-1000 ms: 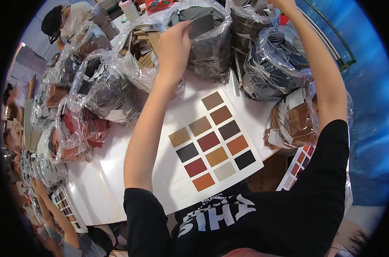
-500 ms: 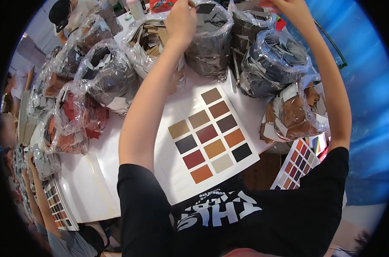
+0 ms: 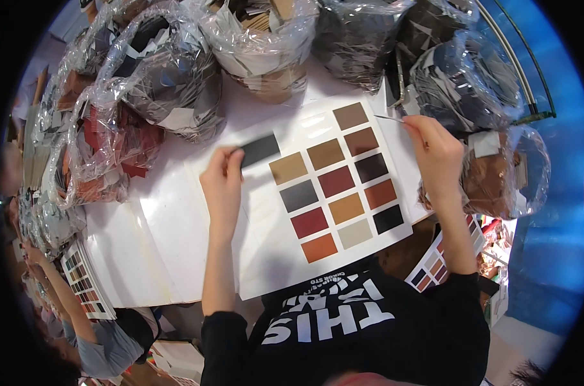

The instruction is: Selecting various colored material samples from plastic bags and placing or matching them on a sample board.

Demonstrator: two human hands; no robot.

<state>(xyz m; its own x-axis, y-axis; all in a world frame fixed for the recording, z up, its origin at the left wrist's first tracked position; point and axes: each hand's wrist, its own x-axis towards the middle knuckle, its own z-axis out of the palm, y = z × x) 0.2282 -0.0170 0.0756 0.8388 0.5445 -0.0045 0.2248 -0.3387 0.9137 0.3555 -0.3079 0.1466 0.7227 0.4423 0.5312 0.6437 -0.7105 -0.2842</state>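
Observation:
My left hand is closed on a dark grey rectangular swatch, pinched at its near left corner between thumb and fingers. The swatch is slightly blurred and overlaps the upper left part of a white sample card. Rows of coloured rectangles cover the card, in browns, tans, dark red, orange, greys and black; its upper left area is bare white. At the card's far right corner my right hand pinches a thin, pointed metal tool, whose tip points left toward the brown rectangle.
Clear plastic bags full of cut swatches, sorted by colour, line the far side of the white table. Another sample card lies beyond its right edge. At the left, a person's arm is beside a further card.
Both hands have come back from the far bags to the card. The dark grey swatch now shows in my left hand and the metal tool in my right. The view has shifted.

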